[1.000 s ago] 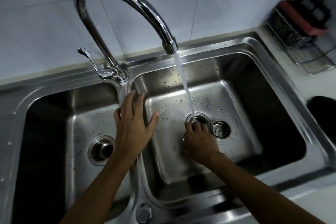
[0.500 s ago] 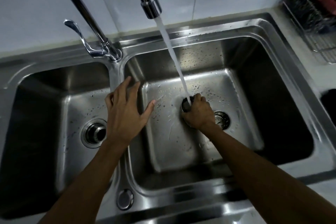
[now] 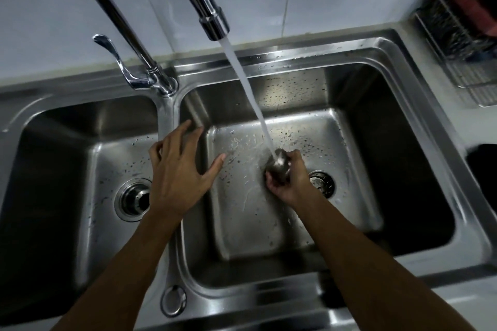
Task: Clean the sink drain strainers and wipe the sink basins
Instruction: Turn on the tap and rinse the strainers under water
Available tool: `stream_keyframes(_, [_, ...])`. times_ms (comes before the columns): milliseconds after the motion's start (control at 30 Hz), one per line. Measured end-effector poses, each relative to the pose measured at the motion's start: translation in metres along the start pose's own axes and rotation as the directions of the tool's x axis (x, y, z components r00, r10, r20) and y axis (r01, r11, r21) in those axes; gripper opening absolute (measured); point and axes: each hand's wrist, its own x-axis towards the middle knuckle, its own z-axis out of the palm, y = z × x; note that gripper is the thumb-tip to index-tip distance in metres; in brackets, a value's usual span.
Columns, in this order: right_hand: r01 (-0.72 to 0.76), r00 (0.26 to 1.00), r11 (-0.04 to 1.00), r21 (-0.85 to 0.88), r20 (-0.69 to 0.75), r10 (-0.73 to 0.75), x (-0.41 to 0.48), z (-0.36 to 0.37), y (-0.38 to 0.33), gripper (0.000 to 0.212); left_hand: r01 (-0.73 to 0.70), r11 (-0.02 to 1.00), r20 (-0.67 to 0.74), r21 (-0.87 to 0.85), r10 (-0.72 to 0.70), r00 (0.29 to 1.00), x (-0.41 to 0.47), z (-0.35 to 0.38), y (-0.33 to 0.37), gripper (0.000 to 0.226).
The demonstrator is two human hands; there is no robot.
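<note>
A steel double sink fills the view. My right hand [image 3: 291, 183] grips a metal drain strainer [image 3: 278, 166] and holds it under the running stream, above the floor of the right basin [image 3: 242, 223]. The right drain [image 3: 321, 184] lies open just right of that hand. My left hand [image 3: 178, 169] rests flat with fingers spread on the divider [image 3: 168, 113] between the basins and holds nothing. In the left basin [image 3: 102, 164] a second strainer [image 3: 133, 199] sits in its drain. Dark specks dot both basin floors.
The chrome faucet spout [image 3: 212, 21] arcs overhead with water [image 3: 247, 88] pouring from it; its lever [image 3: 118, 62] points left at the base. A wire rack [image 3: 457, 43] with a red item stands on the counter at right. A round hole cover [image 3: 173, 299] sits on the front rim.
My right hand has lifted the strainer off the basin floor and turned it up into the stream. The view has tilted downward and come closer. My left hand has stayed on the divider.
</note>
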Motion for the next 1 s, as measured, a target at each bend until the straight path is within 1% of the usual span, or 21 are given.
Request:
stream_keyframes(33, [-0.054, 0.999, 0.993, 0.109, 0.009, 0.053, 0.002, -0.002, -0.002, 0.041, 0.000, 1.000, -0.003, 0.001, 0.000, 1.000, 0.000, 0.000, 0.000, 0.079])
stream_keyframes(100, [-0.115, 0.993, 0.969, 0.218, 0.019, 0.114, 0.007, -0.007, -0.004, 0.056, -0.005, 1.000, -0.023, 0.007, 0.005, 1.000, 0.000, 0.001, 0.000, 0.077])
stream_keyframes(167, [-0.144, 0.989, 0.955, 0.258, 0.055, 0.134, 0.008, -0.010, -0.004, 0.064, -0.008, 1.000, -0.025, 0.010, 0.008, 1.000, 0.001, 0.002, -0.001, 0.076])
stream_keyframes(233, [-0.153, 0.987, 0.963, 0.221, 0.076, 0.140, 0.004, -0.015, -0.005, 0.065, -0.012, 1.000, -0.023, 0.008, 0.012, 1.000, 0.000, 0.003, -0.002, 0.075])
stream_keyframes(267, [-0.136, 0.990, 0.978, 0.158, 0.068, 0.127, 0.001, -0.018, -0.006, 0.062, -0.013, 1.000, -0.026, 0.007, 0.013, 1.000, 0.000, 0.003, -0.002, 0.075])
stream_keyframes(300, [-0.093, 0.995, 0.995, 0.048, 0.043, 0.091, -0.002, -0.021, -0.006, 0.056, -0.012, 1.000, -0.026, 0.005, 0.012, 1.000, 0.000, 0.003, -0.002, 0.076])
stream_keyframes(333, [-0.023, 1.000, 0.991, -0.131, 0.009, 0.025, -0.005, -0.024, -0.005, 0.047, -0.010, 1.000, -0.021, 0.003, 0.010, 1.000, 0.000, 0.003, -0.002, 0.076])
stream_keyframes(367, [0.067, 0.997, 0.928, -0.368, -0.014, -0.078, -0.009, -0.027, -0.002, 0.036, -0.007, 1.000, -0.018, 0.000, 0.007, 1.000, 0.000, 0.003, -0.001, 0.077])
stream_keyframes(400, [0.160, 0.979, 0.766, -0.623, 0.002, -0.203, -0.013, -0.031, 0.002, 0.029, -0.006, 1.000, -0.016, -0.003, 0.006, 1.000, 0.000, 0.002, -0.001, 0.077])
stream_keyframes(433, [0.240, 0.947, 0.505, -0.829, 0.085, -0.311, -0.017, -0.036, 0.007, 0.033, -0.007, 1.000, -0.014, -0.005, 0.007, 1.000, 0.000, 0.002, -0.001, 0.077])
stream_keyframes(467, [0.290, 0.908, 0.161, -0.943, 0.218, -0.357, -0.019, -0.040, 0.012, 0.046, -0.009, 1.000, -0.013, -0.009, 0.008, 1.000, 0.000, 0.001, -0.001, 0.077])
stream_keyframes(500, [0.292, 0.881, -0.186, -0.938, 0.339, -0.330, -0.020, -0.046, 0.017, 0.068, -0.011, 1.000, -0.014, -0.011, 0.011, 1.000, 0.000, 0.001, -0.001, 0.077])
stream_keyframes(533, [0.280, 0.868, -0.444, -0.851, 0.422, -0.261, -0.021, -0.052, 0.022, 0.086, -0.013, 1.000, -0.016, -0.013, 0.013, 1.000, 0.000, 0.001, 0.000, 0.077])
stream_keyframes(567, [0.277, 0.864, -0.592, -0.757, 0.465, -0.191, -0.021, -0.057, 0.026, 0.094, -0.013, 1.000, -0.018, -0.012, 0.013, 1.000, 0.000, 0.001, -0.001, 0.078])
stream_keyframes(600, [0.277, 0.869, -0.663, -0.696, 0.476, -0.136, -0.022, -0.059, 0.029, 0.095, -0.011, 1.000, -0.017, -0.010, 0.011, 1.000, 0.000, 0.002, -0.001, 0.078])
stream_keyframes(633, [0.273, 0.875, -0.697, -0.663, 0.473, -0.107, -0.024, -0.060, 0.030, 0.093, -0.010, 1.000, -0.016, -0.009, 0.010, 1.000, 0.000, 0.002, -0.001, 0.078])
stream_keyframes(767, [0.254, 0.875, -0.794, -0.552, 0.481, -0.053, -0.031, -0.056, 0.028, 0.086, -0.010, 1.000, -0.013, -0.001, 0.009, 1.000, 0.000, 0.003, -0.002, 0.077])
stream_keyframes(833, [0.257, 0.846, -0.856, -0.449, 0.532, -0.025, -0.037, -0.054, 0.024, 0.078, -0.009, 1.000, -0.005, -0.005, 0.009, 1.000, 0.000, 0.002, -0.001, 0.077])
stream_keyframes(900, [0.259, 0.787, -0.895, -0.363, 0.616, -0.022, -0.043, -0.054, 0.014, 0.073, -0.010, 1.000, -0.001, -0.007, 0.010, 1.000, 0.000, 0.002, -0.001, 0.077])
stream_keyframes(967, [0.222, 0.731, -0.916, -0.336, 0.679, -0.072, -0.047, -0.058, -0.005, 0.068, -0.014, 1.000, 0.001, -0.012, 0.014, 1.000, 0.001, 0.001, -0.002, 0.078])
stream_keyframes(1000, [0.173, 0.723, -0.921, -0.349, 0.680, -0.122, -0.048, -0.062, -0.017, 0.066, -0.017, 1.000, 0.004, -0.015, 0.017, 1.000, 0.001, 0.001, -0.001, 0.078])
